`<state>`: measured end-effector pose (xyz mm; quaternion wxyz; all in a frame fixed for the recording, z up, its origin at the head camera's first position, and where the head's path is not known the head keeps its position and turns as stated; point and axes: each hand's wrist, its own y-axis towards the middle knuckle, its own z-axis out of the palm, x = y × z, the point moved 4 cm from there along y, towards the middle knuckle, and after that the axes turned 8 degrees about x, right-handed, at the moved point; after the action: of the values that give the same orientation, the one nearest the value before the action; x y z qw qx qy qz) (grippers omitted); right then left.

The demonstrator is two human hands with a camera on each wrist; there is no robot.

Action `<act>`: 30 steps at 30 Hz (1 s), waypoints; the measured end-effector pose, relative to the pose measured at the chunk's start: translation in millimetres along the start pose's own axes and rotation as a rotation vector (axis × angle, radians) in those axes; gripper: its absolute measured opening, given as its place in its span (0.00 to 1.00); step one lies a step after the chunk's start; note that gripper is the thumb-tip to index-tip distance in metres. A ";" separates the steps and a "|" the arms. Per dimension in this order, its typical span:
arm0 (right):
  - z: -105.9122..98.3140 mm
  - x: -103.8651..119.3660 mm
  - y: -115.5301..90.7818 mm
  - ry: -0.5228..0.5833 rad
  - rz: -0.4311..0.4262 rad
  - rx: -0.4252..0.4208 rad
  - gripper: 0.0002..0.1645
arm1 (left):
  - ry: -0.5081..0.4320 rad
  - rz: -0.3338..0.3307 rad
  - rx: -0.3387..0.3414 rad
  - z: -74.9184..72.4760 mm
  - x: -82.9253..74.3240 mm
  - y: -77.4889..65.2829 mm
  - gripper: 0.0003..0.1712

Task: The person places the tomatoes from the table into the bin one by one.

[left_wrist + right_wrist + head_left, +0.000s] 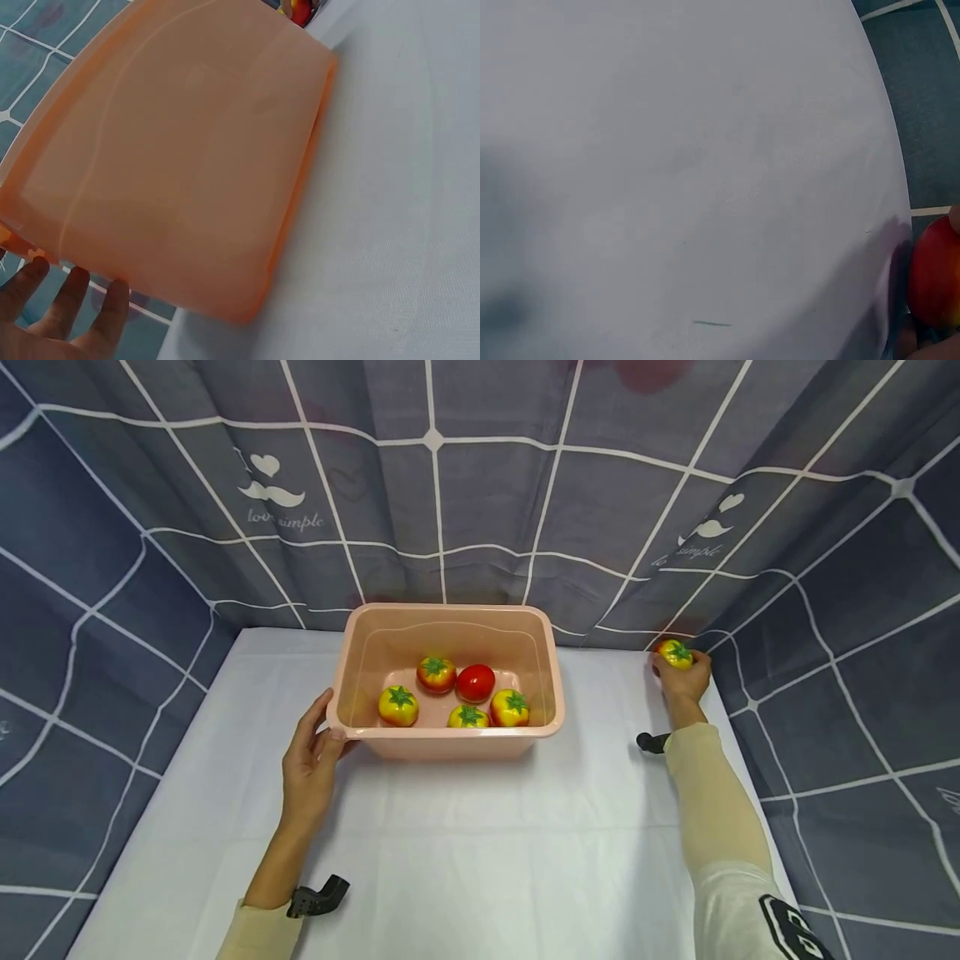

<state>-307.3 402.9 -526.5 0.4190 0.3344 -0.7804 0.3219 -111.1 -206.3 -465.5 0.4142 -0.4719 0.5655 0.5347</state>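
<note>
A pink plastic bin stands on the white-covered table and holds several toy tomatoes, among them a yellow one, a red-and-yellow one and a red one. My left hand holds the bin by its near left corner, thumb at the rim; three fingers show against its end in the left wrist view. At the table's far right corner, my right hand grips another tomato, yellow and red with a green top. Its red side appears at the right wrist view's edge.
A grey-blue curtain with white lines hangs behind the table and along both sides. White cloth covers the table. Each wrist carries a black strap mount, such as the left one.
</note>
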 end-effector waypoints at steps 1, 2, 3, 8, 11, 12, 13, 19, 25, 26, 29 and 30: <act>0.1 0.4 -0.4 -0.001 -0.003 0.005 0.54 | 0.001 -0.001 -0.002 -0.2 0.1 0.1 0.35; 0.0 1.0 -2.0 0.001 -0.011 0.011 0.54 | 0.002 -0.001 -0.003 -0.5 0.3 0.0 0.34; 0.0 1.5 -3.8 0.003 -0.020 0.015 0.54 | 0.000 -0.001 -0.004 -0.7 0.4 -0.1 0.35; 2.3 3.4 -18.3 0.001 -0.090 0.046 0.53 | -0.012 -0.003 -0.009 -1.2 0.6 -0.7 0.35; 5.0 4.0 -31.4 0.004 -0.135 0.083 0.52 | -0.007 -0.009 -0.012 -1.3 0.8 -0.4 0.34; 6.1 3.7 -36.2 0.008 -0.147 0.098 0.51 | 0.000 -0.011 -0.013 -1.4 0.9 -0.4 0.34; 7.1 3.4 -41.2 0.012 -0.160 0.113 0.51 | 0.008 -0.013 -0.013 -1.4 1.1 -0.3 0.34; 13.2 3.4 -72.6 0.061 -0.255 0.166 0.45 | 0.011 -0.008 -0.010 -1.7 2.2 -0.5 0.34; 12.9 10.0 -105.2 0.138 -0.345 0.208 0.42 | -0.014 0.008 -0.006 -1.6 2.5 -0.5 0.35; 12.2 11.2 -110.1 0.141 -0.357 0.216 0.42 | -0.018 0.008 -0.005 -1.5 2.6 -0.2 0.35; 9.4 13.4 -122.6 0.140 -0.393 0.239 0.43 | -0.013 0.002 -0.006 -0.8 2.8 0.8 0.34; 8.0 14.1 -126.6 0.137 -0.401 0.240 0.43 | -0.012 -0.001 -0.007 -0.6 3.0 1.0 0.34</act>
<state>-216.6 321.1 -489.7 0.4839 0.5074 -0.6242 0.3445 -112.7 -207.1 -468.1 0.4162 -0.4705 0.5611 0.5391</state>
